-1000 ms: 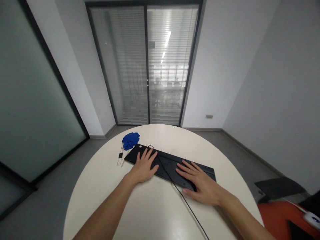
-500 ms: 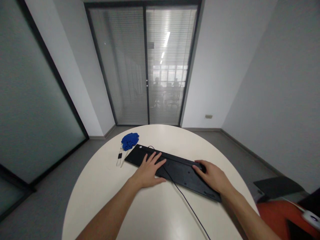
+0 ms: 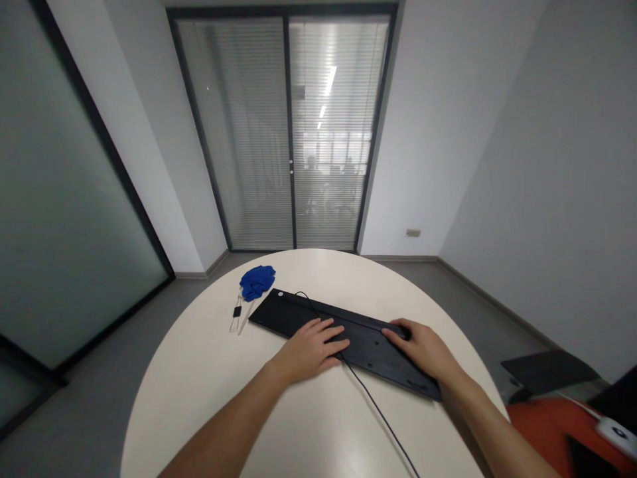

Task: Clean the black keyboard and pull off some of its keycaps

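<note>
A black keyboard (image 3: 371, 345) lies on the round table, its underside with small round pads facing up. My left hand (image 3: 316, 348) rests palm down over its middle, fingers stretched out and slightly apart. At the right part of the keyboard, my right hand (image 3: 423, 348) grips the far edge, thumb lying across the underside. A thin black cable (image 3: 381, 415) emerges near my left fingers and runs toward the table's near side. Another bit of cord loops at the far edge. What lies beneath my left palm is hidden.
A crumpled blue cloth (image 3: 257, 282) sits left of the keyboard, beside a black binder clip (image 3: 237, 311) and a thin pale stick (image 3: 245, 317). The white table (image 3: 199, 398) has a curved edge. An orange chair (image 3: 547, 425) holding a white device (image 3: 617, 435) stands at right.
My left hand has slid right and a little nearer along the keyboard, its fingers less spread. The right hand keeps its hold. The keyboard appears nearly unmoved.
</note>
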A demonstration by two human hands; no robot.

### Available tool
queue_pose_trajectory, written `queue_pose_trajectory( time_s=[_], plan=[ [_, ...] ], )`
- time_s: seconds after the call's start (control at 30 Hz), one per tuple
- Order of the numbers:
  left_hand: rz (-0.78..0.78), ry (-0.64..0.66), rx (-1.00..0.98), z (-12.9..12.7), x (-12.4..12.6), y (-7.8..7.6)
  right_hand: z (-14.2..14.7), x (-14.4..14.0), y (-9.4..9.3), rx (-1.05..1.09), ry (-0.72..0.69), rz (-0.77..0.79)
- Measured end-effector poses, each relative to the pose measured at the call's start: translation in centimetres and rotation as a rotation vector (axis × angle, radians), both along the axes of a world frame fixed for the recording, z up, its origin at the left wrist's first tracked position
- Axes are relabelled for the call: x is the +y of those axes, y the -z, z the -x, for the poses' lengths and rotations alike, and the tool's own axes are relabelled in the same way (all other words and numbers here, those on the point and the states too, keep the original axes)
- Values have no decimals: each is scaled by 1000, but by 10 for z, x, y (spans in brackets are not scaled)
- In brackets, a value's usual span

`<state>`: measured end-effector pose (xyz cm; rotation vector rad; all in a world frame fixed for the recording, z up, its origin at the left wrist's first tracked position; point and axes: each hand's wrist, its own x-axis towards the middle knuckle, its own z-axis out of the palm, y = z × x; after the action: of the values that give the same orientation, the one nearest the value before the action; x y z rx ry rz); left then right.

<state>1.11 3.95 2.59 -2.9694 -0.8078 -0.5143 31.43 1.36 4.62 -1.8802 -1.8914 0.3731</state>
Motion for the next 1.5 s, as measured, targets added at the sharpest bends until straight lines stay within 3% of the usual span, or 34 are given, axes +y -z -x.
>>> queue_pose_trajectory(
  time_s=[0.23,0.4,0.7,0.97,1.17,1.27,1.37,1.5],
  plan=[
    [-108,-2,-7,-5,-1,9,-5,3,-6,44,21,-44],
    [-128,-6,-35,-6,-4,5,-7,3,-14,39,55,-64],
    [-39,-16,-74,-18,-24,-11,-2,6,-21,8,83,-63],
    [171,-142,-150,-32,-52,-19,8,-8,-46,-36,104,-107],
    [194,-141,-161,-46,-63,-11,0,-25,-58,0,129,30],
    [206,-135,-148,-51,-66,-6,-2,-30,-60,25,61,124],
    [215,-138,-146,-53,-67,-2,3,-35,-63,15,-20,152],
    [259,-134,-163,-54,-73,-3,17,-40,-67,-2,-20,151]
  ],
)
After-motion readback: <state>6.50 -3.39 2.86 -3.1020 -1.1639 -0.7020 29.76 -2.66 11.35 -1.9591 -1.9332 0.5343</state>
